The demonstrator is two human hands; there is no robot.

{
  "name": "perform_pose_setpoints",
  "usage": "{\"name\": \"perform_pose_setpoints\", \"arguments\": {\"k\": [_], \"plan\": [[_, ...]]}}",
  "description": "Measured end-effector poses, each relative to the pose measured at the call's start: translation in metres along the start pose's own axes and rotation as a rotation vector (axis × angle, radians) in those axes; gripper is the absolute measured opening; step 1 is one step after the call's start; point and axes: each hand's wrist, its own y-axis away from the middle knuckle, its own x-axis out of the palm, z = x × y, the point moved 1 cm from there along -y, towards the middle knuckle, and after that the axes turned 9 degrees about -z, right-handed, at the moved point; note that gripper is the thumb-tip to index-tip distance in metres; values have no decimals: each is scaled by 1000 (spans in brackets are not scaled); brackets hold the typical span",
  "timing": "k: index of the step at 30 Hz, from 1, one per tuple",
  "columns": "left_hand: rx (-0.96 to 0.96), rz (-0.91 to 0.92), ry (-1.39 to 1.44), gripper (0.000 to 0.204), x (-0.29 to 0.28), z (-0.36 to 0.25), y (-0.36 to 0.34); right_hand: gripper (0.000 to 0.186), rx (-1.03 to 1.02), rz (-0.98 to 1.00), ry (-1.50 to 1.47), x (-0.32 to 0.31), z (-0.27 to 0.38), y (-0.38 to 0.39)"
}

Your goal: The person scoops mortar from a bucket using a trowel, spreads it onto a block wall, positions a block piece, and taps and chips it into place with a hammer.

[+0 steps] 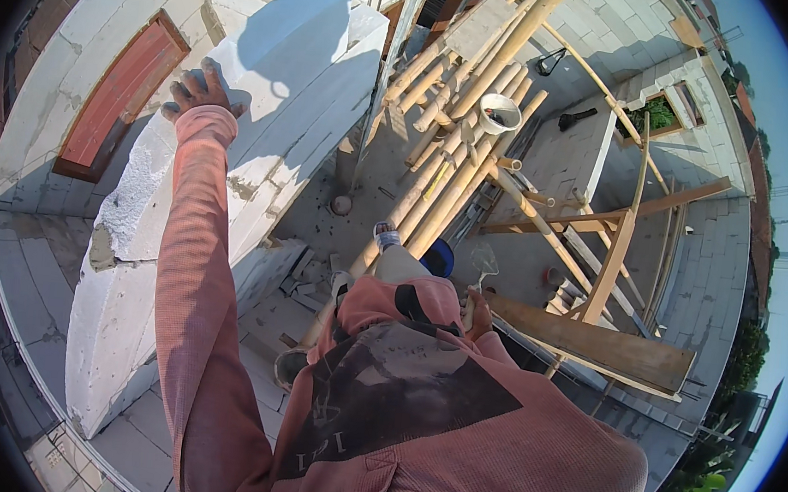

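Note:
My left hand (pixel 206 94) lies with spread fingers on top of a wall of white blocks (pixel 278 131), beside its rough, broken-looking end. Sunlight falls across the wall, and a shadow covers its far part. Low at my right side, my right hand (pixel 478 316) is closed around the handle of a trowel (pixel 484 260), whose pale blade points away from me. My sleeve and body partly hide that hand. A foot (pixel 385 236) of mine rests on the bamboo poles (pixel 454 188).
Ahead, a white bucket (pixel 500 116) with things inside stands on the bamboo scaffold. Below are a blue bucket (pixel 437 257) and block rubble (pixel 303 280). Wooden beams (pixel 613 263) and a plank (pixel 590 343) cross at right. A red-shuttered window (pixel 121 95) is at left.

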Motion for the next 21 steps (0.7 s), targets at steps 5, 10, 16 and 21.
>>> {"name": "perform_pose_setpoints", "arguments": {"k": [5, 10, 16, 21], "plan": [[-21, -3, 1, 111, -2, -4, 0, 21, -87, -10, 42, -2, 11, -13], [-27, -16, 19, 111, 4, -4, 0, 16, -172, 19, 75, 19, 40, -20], [-76, -19, 32, 115, 1, -6, 2, 19, -56, 146, 195, 69, 118, -72], [-117, -58, 16, 117, 11, -1, 4, 22, -82, 125, 250, 164, 195, -114]]}}
